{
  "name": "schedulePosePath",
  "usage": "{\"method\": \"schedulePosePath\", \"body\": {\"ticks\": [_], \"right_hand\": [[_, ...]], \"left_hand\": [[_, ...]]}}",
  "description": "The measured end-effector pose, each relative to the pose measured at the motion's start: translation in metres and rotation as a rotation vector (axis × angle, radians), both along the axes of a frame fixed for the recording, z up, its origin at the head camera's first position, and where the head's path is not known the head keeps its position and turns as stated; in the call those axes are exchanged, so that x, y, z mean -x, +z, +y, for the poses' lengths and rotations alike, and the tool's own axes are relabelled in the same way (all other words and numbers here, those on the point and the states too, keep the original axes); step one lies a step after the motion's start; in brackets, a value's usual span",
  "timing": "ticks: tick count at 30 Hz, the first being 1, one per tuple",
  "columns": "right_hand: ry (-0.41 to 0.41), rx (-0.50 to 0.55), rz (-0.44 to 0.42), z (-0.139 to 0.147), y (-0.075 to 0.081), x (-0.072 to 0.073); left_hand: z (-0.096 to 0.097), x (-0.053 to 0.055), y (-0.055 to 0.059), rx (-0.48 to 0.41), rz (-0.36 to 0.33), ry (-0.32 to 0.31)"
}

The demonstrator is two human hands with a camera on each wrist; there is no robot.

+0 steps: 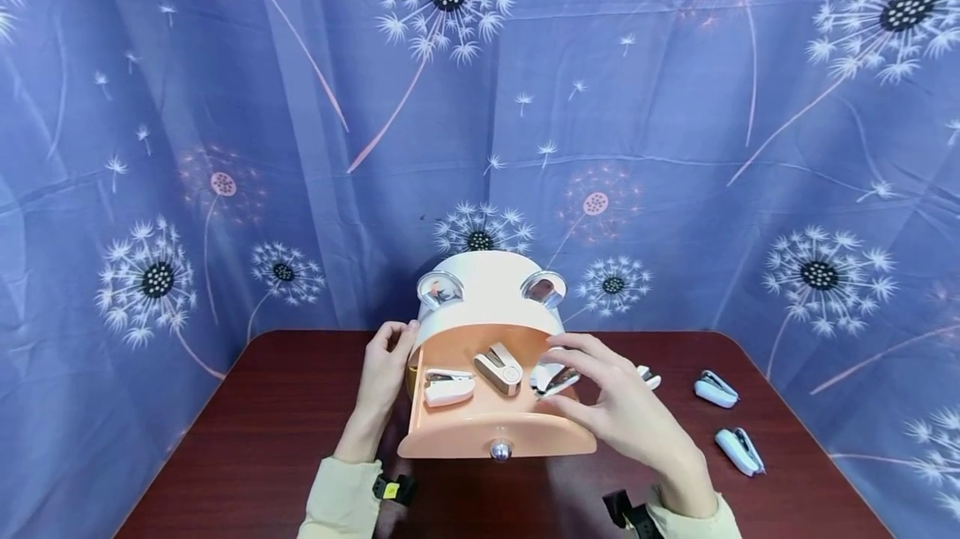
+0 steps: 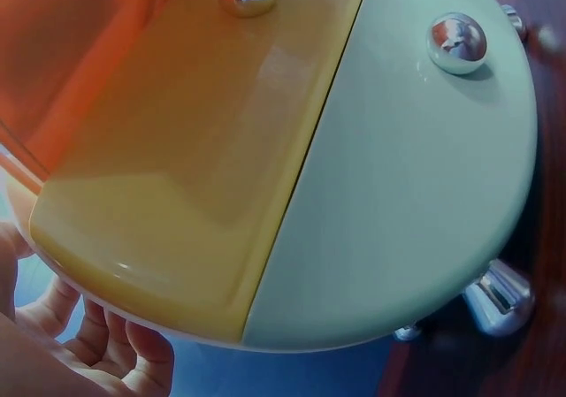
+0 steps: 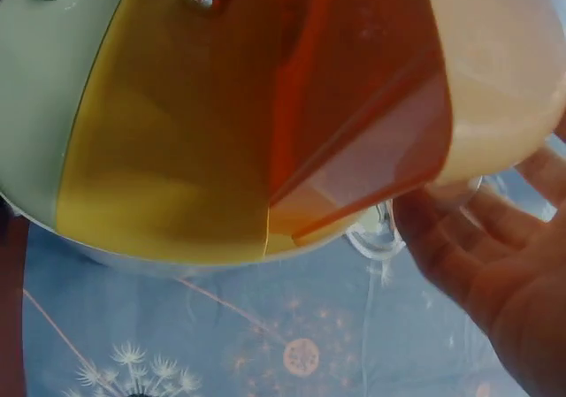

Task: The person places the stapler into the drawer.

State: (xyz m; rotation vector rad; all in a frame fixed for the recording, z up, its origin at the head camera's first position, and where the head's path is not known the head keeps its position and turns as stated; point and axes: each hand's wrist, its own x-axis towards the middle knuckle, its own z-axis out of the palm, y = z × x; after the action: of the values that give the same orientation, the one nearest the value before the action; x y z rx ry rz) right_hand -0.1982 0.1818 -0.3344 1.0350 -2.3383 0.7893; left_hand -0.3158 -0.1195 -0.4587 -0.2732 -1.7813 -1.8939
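Note:
A white rounded cabinet [image 1: 483, 289] with two silver ears stands on the table, its peach top drawer [image 1: 480, 432] pulled out. Inside the drawer lie a pale pink stapler [image 1: 450, 391] and a beige stapler [image 1: 498, 368]. At the drawer's right end my right hand [image 1: 618, 401] pinches a whitish stapler [image 1: 551, 376] between thumb and fingers. My left hand [image 1: 382, 364] rests against the cabinet's left side, fingers bent along its edge in the left wrist view. Below the open drawer, a yellow drawer [image 2: 203, 149] and a pale green drawer [image 2: 398, 167] are closed.
Two light blue staplers [image 1: 716, 389] lie on the dark red table [image 1: 270, 431] at the right. A white stapler [image 1: 648, 376] sits partly behind my right hand. A blue dandelion-patterned cloth [image 1: 337, 64] hangs behind the table.

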Motion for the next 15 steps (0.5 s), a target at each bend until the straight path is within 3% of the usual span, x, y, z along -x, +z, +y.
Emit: {"method": "schedulePosePath", "body": {"ticks": [4,8,11,15], "right_hand": [[0.081,-0.113,-0.014,-0.002,0.008,0.007],[0.123,-0.229,-0.051,-0.005,0.018,0.011],[0.136,-0.330,-0.093,-0.011,0.024,0.014],[0.166,-0.413,-0.148,-0.019,0.027,0.020]], "left_hand": [[0.007,-0.023,0.028,0.024,-0.083,0.037],[0.011,-0.036,0.048,0.029,-0.169,0.022],[0.012,-0.045,0.060,0.023,-0.193,0.016],[0.013,-0.052,0.067,0.032,-0.204,0.025]]}}
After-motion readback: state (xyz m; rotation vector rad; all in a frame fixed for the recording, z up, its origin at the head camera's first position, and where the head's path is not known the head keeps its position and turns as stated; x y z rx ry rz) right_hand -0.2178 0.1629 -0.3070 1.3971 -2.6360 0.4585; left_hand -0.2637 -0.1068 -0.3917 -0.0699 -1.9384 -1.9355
